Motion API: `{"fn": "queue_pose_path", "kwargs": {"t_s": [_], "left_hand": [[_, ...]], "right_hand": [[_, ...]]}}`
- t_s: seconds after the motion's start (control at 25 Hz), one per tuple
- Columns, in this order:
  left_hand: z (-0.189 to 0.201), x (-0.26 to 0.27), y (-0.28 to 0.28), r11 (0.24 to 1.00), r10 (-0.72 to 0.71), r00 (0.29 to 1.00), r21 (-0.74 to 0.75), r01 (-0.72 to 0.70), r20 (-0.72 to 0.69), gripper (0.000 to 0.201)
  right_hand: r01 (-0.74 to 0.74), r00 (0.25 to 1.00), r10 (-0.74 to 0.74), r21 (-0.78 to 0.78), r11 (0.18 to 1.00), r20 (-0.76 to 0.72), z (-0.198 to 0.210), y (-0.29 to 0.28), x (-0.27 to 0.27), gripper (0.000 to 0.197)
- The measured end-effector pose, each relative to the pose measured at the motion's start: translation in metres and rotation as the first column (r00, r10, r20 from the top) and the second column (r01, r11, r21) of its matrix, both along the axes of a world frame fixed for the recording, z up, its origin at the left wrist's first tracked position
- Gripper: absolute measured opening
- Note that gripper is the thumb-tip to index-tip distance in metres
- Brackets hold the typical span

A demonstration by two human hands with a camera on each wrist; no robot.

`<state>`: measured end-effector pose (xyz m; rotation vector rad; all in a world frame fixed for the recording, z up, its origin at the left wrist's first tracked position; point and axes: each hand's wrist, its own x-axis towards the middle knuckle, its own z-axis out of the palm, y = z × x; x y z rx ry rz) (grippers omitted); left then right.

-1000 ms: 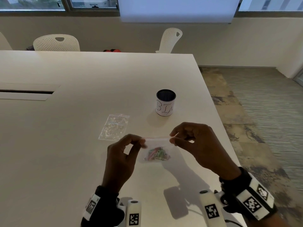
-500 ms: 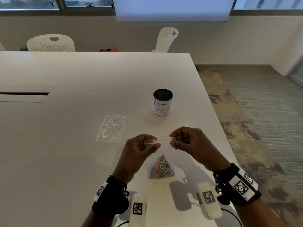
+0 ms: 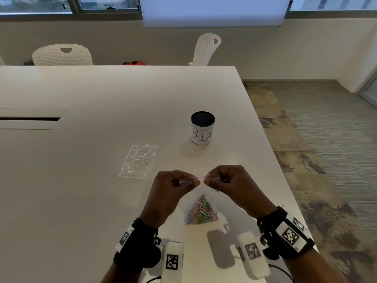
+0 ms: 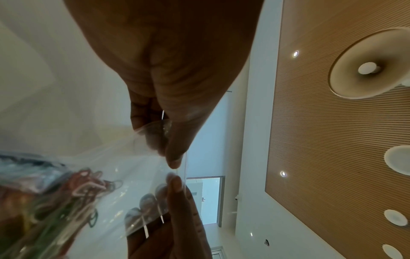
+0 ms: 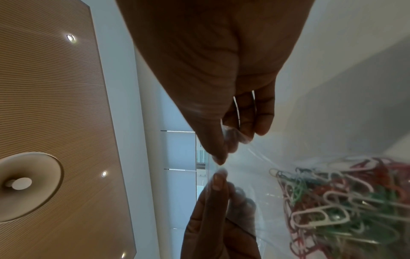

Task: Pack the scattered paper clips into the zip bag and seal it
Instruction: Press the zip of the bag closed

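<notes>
A clear zip bag (image 3: 201, 193) hangs above the white table (image 3: 81, 180), held up by its top strip. Several coloured paper clips (image 3: 202, 210) lie heaped in its bottom. My left hand (image 3: 179, 181) pinches the strip's left part between thumb and fingers, and my right hand (image 3: 219, 179) pinches its right part; the thumb tips nearly meet at the middle. In the left wrist view the left hand (image 4: 170, 157) pinches the bag (image 4: 133, 175), clips (image 4: 66, 196) below. The right wrist view shows the right hand (image 5: 221, 152), the bag (image 5: 255, 175) and the clips (image 5: 332, 206).
A second clear bag (image 3: 138, 161) lies flat on the table to the left of my hands. A dark cup (image 3: 202, 127) with a white label stands behind them. The table's right edge (image 3: 285, 180) runs close to my right hand. Two white chairs (image 3: 62, 55) stand at the far side.
The bag has been raised by its top so the clips slid to the bottom. Both hands have drawn together along the strip, thumb tips now almost touching.
</notes>
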<state>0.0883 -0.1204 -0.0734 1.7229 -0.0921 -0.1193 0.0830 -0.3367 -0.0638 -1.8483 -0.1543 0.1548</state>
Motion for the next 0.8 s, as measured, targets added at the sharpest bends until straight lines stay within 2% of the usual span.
{"fn": "queue_pose_path", "kwargs": {"t_s": [0.56,0.68,0.8], "left_hand": [[-0.006,-0.0026,-0.0042,1.0,0.001,0.999,-0.009,-0.001,0.049,0.004],[-0.0067,-0.0031,-0.0054,1.0,-0.005,0.999,-0.021,0.006,0.04,0.006],[-0.006,-0.003,-0.0048,1.0,-0.008,0.999,-0.022,0.009,0.054,0.009]], "right_hand": [[0.035,0.996,-0.042,0.094,0.995,0.075,-0.0057,0.0095,-0.0052,0.003],[0.042,0.994,-0.049,0.072,0.997,0.1,-0.0061,0.0093,-0.0058,0.007],[0.032,0.993,-0.04,0.079,0.996,0.113,-0.0045,0.0063,-0.0073,0.001]]}}
